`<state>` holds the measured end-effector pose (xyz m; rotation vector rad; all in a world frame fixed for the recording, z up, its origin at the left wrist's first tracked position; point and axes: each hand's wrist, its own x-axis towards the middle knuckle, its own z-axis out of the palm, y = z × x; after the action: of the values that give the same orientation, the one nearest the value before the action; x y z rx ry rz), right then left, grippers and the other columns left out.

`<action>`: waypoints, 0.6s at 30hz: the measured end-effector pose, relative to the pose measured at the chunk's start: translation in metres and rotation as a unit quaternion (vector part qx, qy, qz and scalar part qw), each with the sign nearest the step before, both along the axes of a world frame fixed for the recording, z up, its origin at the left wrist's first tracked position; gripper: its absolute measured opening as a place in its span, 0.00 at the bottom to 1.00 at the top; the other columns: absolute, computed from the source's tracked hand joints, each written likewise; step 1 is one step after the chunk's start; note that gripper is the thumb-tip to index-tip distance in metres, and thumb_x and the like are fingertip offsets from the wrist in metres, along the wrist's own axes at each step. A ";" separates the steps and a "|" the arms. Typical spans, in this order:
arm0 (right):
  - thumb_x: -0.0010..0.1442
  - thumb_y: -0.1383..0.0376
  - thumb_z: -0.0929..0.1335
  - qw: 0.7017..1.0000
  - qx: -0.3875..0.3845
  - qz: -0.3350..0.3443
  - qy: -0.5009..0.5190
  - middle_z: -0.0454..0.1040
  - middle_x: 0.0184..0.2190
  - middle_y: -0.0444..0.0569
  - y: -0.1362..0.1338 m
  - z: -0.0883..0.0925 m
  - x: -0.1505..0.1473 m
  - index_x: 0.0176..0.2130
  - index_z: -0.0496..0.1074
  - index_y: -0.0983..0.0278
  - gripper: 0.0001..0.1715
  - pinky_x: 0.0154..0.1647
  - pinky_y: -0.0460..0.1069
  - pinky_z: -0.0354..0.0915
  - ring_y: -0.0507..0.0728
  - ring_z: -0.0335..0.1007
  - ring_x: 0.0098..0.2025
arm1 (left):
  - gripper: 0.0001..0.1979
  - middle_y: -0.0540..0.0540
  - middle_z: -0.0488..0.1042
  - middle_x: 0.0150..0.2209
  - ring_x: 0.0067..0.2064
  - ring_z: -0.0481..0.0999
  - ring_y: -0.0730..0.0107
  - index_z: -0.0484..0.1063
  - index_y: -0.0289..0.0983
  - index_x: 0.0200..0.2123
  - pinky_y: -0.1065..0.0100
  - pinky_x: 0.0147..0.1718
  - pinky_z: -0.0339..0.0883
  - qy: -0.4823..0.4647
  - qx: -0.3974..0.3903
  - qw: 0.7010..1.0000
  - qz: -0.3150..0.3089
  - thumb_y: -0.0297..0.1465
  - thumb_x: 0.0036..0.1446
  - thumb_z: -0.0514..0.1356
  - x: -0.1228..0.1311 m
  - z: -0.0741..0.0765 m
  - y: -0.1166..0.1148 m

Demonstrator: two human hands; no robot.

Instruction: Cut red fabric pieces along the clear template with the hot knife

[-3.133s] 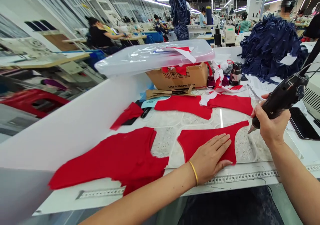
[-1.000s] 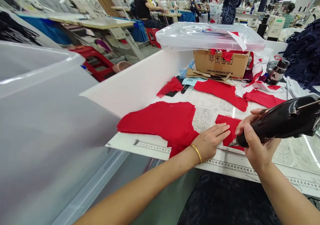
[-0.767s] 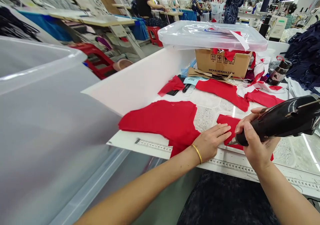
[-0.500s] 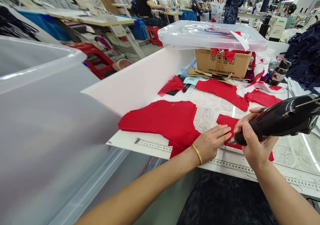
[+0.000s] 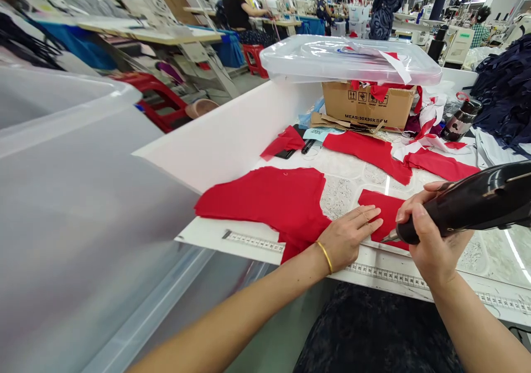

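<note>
My left hand [image 5: 350, 237] lies flat on a red knit fabric piece [image 5: 384, 212], pressing it to the table, with a gold bangle on the wrist. My right hand [image 5: 435, 240] grips a black handheld electric fabric cutter [image 5: 468, 212]. Its small blade tip [image 5: 388, 239] sits at the piece's lower edge, close to my left fingertips. That hand hides the piece's right part. A larger red fabric panel [image 5: 261, 207] lies just left of my left hand, and its lower corner runs under my forearm.
Further red pieces [image 5: 360, 154] lie behind, before a cardboard box [image 5: 365, 104] under a clear plastic lid [image 5: 348, 57]. A tape measure [image 5: 385, 275] runs along the table edge. A large translucent bin [image 5: 74, 196] stands left; navy fabric strips [image 5: 504, 93] heap right. Co-workers sit beyond.
Since the oldest frame my view has swung left and the cutter has moved onto the red piece's edge. In the last half second my right hand shifted slightly right and the cutter tilted.
</note>
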<state>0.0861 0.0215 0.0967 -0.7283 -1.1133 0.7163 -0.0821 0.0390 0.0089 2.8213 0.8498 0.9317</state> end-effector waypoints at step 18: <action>0.59 0.70 0.70 1.000 0.003 -0.007 -0.012 0.72 0.22 0.36 -0.008 0.003 0.020 0.43 0.67 0.60 0.13 0.26 0.49 0.67 0.51 0.69 0.21 | 0.28 0.36 0.73 0.61 0.66 0.69 0.56 0.71 0.35 0.59 0.50 0.62 0.71 0.015 0.015 1.000 -0.009 0.14 0.57 0.51 -0.002 0.004 -0.001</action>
<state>0.1064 0.0139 0.0996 -0.7418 -1.1309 0.6931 -0.0845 0.0379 0.0130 2.8704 0.8189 0.9089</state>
